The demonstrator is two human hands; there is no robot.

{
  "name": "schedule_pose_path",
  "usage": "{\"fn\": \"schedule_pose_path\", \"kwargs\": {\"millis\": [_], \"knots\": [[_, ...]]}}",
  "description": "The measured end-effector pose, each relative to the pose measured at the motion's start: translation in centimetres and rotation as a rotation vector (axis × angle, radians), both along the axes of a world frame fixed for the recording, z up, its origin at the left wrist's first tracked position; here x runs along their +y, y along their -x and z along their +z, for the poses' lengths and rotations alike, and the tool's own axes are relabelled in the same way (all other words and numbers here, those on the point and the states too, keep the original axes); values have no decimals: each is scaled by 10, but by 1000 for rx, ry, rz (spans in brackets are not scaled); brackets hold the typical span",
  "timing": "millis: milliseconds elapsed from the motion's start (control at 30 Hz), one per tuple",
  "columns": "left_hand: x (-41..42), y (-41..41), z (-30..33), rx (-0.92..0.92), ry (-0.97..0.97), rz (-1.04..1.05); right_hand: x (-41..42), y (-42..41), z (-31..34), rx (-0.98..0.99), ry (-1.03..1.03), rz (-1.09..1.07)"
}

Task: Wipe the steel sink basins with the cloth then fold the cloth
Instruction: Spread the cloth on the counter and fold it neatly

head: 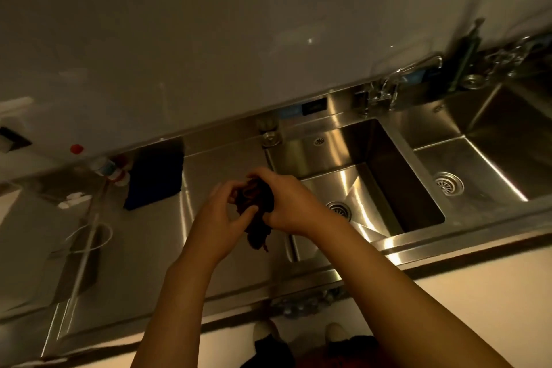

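Head view: dim light leaves much hard to read. The far right basin (507, 140) is cut off by the frame edge, and the things at the table's (209, 263) left end are blurred. The cloth (257, 212) is dark, reddish-brown, bunched and crumpled, one end hanging down; its upper part is hidden by the hands. It is held above the table just left of the near basin (367, 188). Left hand (222, 218) fingers curl onto it; right hand (286, 203) grips it from above.
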State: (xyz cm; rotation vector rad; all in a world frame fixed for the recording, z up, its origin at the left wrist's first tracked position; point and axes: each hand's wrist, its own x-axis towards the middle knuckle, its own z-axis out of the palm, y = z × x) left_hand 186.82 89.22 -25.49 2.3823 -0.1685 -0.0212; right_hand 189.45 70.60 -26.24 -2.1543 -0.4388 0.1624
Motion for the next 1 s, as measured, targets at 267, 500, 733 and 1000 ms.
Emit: {"fn": "schedule_pose_path", "kwargs": {"millis": [267,500,733,1000], "knots": [[47,-45,1,-42,34,-132,27,-13,8,4,76,-85],[120,-69,10,-28,148,-138,82,-27,5,-2,152,-155],[152,-78,-15,7,230,-118,99,-28,0,-11,251,-231],[155,-87,-32,60,281,-42,103,-36,-10,49,248,-229]]}}
